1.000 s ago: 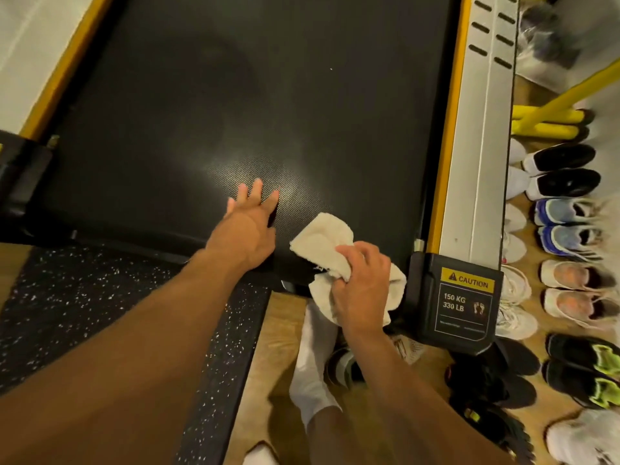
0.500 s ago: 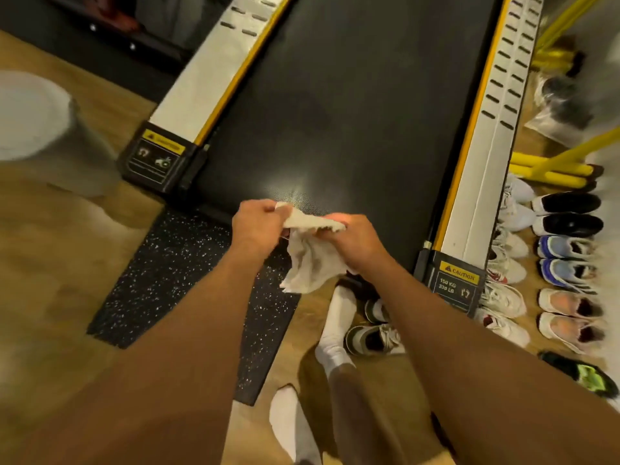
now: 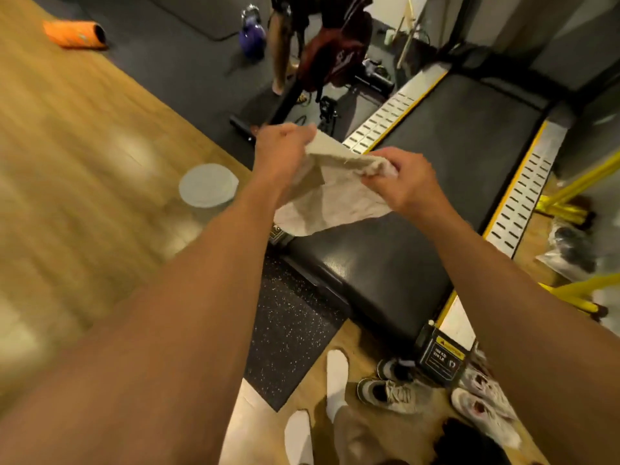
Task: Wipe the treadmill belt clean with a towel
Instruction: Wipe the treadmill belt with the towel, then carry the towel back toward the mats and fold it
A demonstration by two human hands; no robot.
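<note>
Left hand, right hand: tight pinch on the towel

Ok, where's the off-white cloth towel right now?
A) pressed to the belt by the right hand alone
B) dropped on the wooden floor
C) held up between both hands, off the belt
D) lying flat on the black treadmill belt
C: the left hand and right hand each grip an edge of the off-white cloth towel, which hangs in the air over the near end of the black treadmill belt.
</note>
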